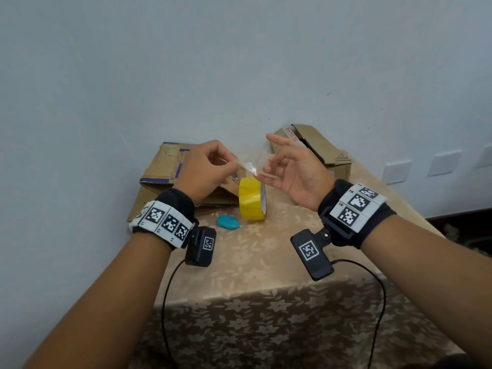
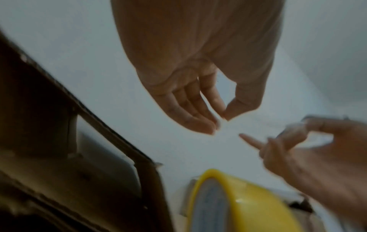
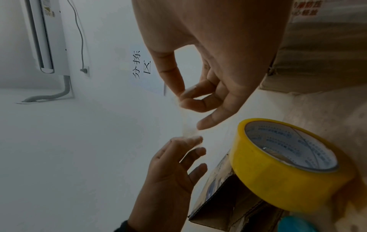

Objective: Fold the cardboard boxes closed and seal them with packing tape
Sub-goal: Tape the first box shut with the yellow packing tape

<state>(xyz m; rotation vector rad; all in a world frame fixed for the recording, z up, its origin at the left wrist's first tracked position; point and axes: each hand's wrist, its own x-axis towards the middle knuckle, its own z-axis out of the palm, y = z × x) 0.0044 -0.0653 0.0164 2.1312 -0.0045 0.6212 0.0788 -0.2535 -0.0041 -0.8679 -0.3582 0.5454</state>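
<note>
A crumpled strip of clear tape (image 1: 249, 164) hangs in the air between my two hands. My left hand (image 1: 234, 162) pinches its left end with thumb and forefinger. My right hand (image 1: 262, 171) pinches the other end, its remaining fingers spread; the right wrist view shows the strip (image 3: 188, 130) running from my right hand (image 3: 183, 94) down to my left hand (image 3: 190, 141). Just below, a yellow tape roll (image 1: 251, 199) stands on edge on the table. A brown box (image 1: 170, 177) with loose flaps lies behind my left hand, and a second box (image 1: 319, 147) with raised flaps behind my right.
The table (image 1: 266, 262) has a beige floral cloth and stands against a pale wall. A small teal object (image 1: 228, 222) lies left of the roll. Wall sockets (image 1: 396, 171) sit at the right. Camera cables hang from both wrists over the table's front edge.
</note>
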